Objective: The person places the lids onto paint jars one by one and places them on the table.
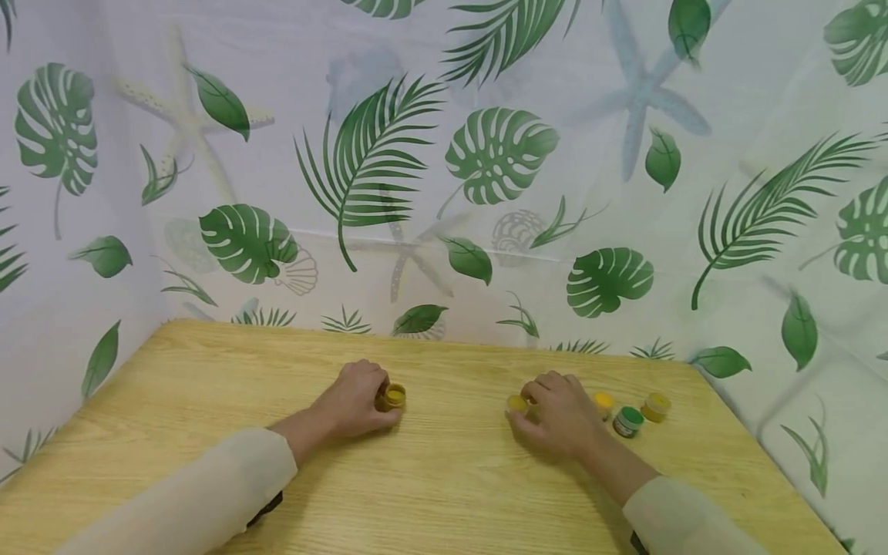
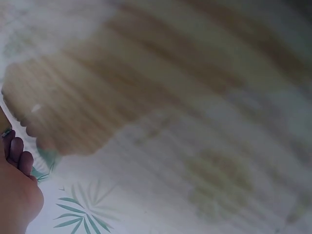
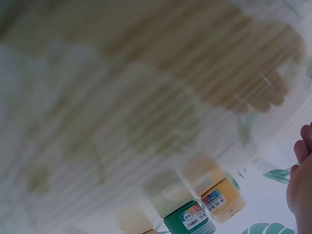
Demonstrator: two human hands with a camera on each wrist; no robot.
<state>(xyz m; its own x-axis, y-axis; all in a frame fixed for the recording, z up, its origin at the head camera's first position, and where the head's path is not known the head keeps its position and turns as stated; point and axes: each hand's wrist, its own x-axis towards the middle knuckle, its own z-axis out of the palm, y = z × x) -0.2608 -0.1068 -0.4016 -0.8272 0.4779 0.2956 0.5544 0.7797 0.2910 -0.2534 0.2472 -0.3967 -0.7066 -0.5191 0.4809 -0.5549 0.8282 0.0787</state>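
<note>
On the left part of the table, my left hand point(image 1: 357, 399) grips a small ochre paint jar point(image 1: 395, 396) between thumb and fingers. Its round top faces up. My right hand point(image 1: 560, 412), to the right of the middle, holds a small yellow paint jar point(image 1: 516, 404), which sits at the thumb and fingertips and is partly covered by them. In the left wrist view, the left hand point(image 2: 18, 183) shows at the left edge with fingers curled, and its jar is hidden. At the right edge of the right wrist view, the right hand point(image 3: 303, 175) is partly visible.
Right of my right hand stand an orange-yellow paint jar point(image 1: 603, 402), a green paint jar point(image 1: 628, 422) and a dull yellow paint jar point(image 1: 655, 407). The wooden table point(image 1: 444, 493) ends at a leaf-patterned sheet point(image 1: 527, 301) behind it and at both sides.
</note>
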